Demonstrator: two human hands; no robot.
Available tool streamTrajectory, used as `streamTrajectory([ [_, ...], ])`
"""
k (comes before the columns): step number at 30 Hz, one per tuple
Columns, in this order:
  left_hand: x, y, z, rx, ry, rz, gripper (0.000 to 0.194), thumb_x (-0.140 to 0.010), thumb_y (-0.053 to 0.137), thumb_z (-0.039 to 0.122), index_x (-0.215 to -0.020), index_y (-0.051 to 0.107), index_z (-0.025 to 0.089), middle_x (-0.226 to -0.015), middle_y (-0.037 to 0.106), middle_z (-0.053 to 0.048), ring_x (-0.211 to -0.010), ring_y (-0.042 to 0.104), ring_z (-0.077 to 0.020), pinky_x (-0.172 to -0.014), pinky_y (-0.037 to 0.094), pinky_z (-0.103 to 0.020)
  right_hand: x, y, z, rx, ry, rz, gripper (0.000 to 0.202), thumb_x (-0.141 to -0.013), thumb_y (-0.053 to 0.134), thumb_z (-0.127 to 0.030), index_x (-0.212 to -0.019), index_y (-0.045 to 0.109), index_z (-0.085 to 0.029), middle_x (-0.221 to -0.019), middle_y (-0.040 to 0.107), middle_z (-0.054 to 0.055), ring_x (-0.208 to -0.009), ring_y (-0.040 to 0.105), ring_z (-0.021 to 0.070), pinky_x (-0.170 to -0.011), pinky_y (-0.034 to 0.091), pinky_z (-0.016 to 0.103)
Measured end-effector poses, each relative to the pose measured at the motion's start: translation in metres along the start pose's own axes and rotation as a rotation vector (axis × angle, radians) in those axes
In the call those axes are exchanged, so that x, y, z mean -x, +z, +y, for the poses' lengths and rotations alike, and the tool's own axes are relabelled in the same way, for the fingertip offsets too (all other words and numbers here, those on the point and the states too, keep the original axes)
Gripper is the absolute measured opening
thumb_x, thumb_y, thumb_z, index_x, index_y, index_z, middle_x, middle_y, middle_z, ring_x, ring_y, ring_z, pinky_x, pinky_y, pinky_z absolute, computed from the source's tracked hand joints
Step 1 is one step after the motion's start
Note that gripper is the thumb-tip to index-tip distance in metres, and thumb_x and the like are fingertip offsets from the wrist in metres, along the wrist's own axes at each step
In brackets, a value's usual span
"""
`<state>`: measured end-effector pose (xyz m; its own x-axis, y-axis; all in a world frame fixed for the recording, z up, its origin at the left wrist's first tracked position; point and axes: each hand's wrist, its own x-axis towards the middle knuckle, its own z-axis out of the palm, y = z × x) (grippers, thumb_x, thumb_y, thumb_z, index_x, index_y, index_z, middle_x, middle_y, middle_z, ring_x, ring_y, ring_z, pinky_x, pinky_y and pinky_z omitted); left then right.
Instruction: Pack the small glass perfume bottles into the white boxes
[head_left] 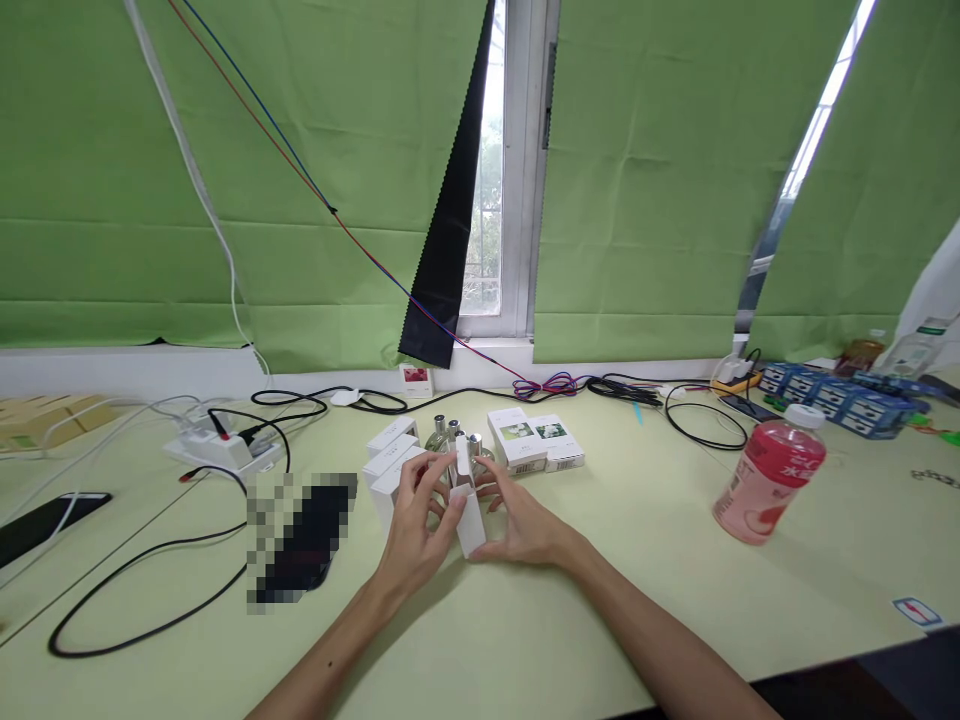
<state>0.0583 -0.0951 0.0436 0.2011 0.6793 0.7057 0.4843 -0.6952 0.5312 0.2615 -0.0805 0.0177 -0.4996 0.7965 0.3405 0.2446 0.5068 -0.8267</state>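
Both hands meet at the middle of the pale yellow-green desk (pixel 600 620): the left hand (pixel 417 525) and right hand (pixel 525 522) each close their grip on one small white cardboard carton (pixel 470 520) standing between them, its top flap open. Just left stand three more white cartons (pixel 390 462); behind the fingers are what seem to be three glass bottles with silver caps (pixel 450 434). Two flat white boxes with flower prints (pixel 534 438) lie beyond. One pink drink bottle (pixel 769 470) stands well apart at right. Green curtains (pixel 225 180) cover the window.
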Motion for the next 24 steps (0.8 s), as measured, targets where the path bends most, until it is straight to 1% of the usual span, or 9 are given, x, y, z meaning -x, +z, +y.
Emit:
streamTrajectory([
  [5,0.0,-0.002,0.001,0.013,-0.051,-0.02,0.031,-0.102,0.041,0.037,-0.128,0.055,0.027,-0.128,0.043,-0.009,-0.085,0.061,-0.0135,-0.073,0.06,-0.031,0.0,-0.001,0.001,0.011,-0.013,-0.025,0.123,-0.061,0.092,-0.034,-0.158,0.015,-0.028,-0.14,0.049,0.014,-0.125,0.053,0.0298,-0.103,0.048,0.047],
  [11,0.001,-0.003,0.0,0.053,-0.055,-0.007,0.029,-0.102,0.039,0.038,-0.119,0.058,0.026,-0.131,0.046,-0.011,-0.11,0.06,-0.0228,-0.076,0.061,-0.034,0.0,-0.001,-0.002,0.001,-0.047,-0.032,0.119,-0.063,0.09,-0.03,-0.157,0.017,-0.028,-0.141,0.049,0.014,-0.123,0.054,0.0296,-0.102,0.048,0.047],
  [13,0.0,-0.003,0.001,0.068,-0.063,0.002,0.028,-0.102,0.039,0.039,-0.116,0.059,0.025,-0.129,0.046,-0.011,-0.108,0.061,-0.023,-0.073,0.061,-0.034,0.001,-0.002,-0.003,0.007,-0.047,-0.037,0.118,-0.064,0.089,-0.028,-0.157,0.017,-0.027,-0.141,0.049,0.014,-0.123,0.054,0.0292,-0.102,0.048,0.046],
  [15,0.0,-0.004,0.002,0.099,-0.083,0.008,0.028,-0.102,0.039,0.041,-0.113,0.059,0.024,-0.128,0.045,-0.011,-0.098,0.064,-0.0202,-0.069,0.061,-0.032,0.001,-0.002,-0.004,0.014,-0.048,-0.04,0.117,-0.064,0.088,-0.026,-0.157,0.017,-0.027,-0.142,0.049,0.014,-0.123,0.053,0.0291,-0.103,0.047,0.046],
  [18,0.0,-0.004,0.004,0.157,-0.12,0.01,0.029,-0.102,0.037,0.043,-0.108,0.058,0.023,-0.128,0.045,-0.01,-0.085,0.064,-0.016,-0.064,0.06,-0.031,0.002,-0.003,-0.007,0.018,-0.049,-0.045,0.115,-0.065,0.086,-0.025,-0.157,0.018,-0.026,-0.144,0.047,0.014,-0.123,0.053,0.0293,-0.103,0.047,0.046],
  [21,-0.001,-0.005,0.004,0.206,-0.143,0.011,0.029,-0.101,0.038,0.045,-0.104,0.055,0.022,-0.128,0.044,-0.01,-0.086,0.064,-0.0166,-0.064,0.059,-0.03,0.003,-0.003,-0.009,0.014,-0.042,-0.046,0.113,-0.067,0.086,-0.026,-0.157,0.018,-0.026,-0.143,0.049,0.014,-0.123,0.053,0.029,-0.104,0.046,0.046],
  [24,-0.001,-0.005,0.003,0.235,-0.157,-0.007,0.026,-0.1,0.042,0.046,-0.103,0.052,0.022,-0.129,0.042,-0.01,-0.093,0.064,-0.0187,-0.065,0.059,-0.03,0.002,-0.003,-0.011,0.005,-0.031,-0.022,0.116,-0.065,0.089,-0.032,-0.157,0.019,-0.026,-0.142,0.05,0.014,-0.124,0.053,0.0295,-0.104,0.046,0.046],
])
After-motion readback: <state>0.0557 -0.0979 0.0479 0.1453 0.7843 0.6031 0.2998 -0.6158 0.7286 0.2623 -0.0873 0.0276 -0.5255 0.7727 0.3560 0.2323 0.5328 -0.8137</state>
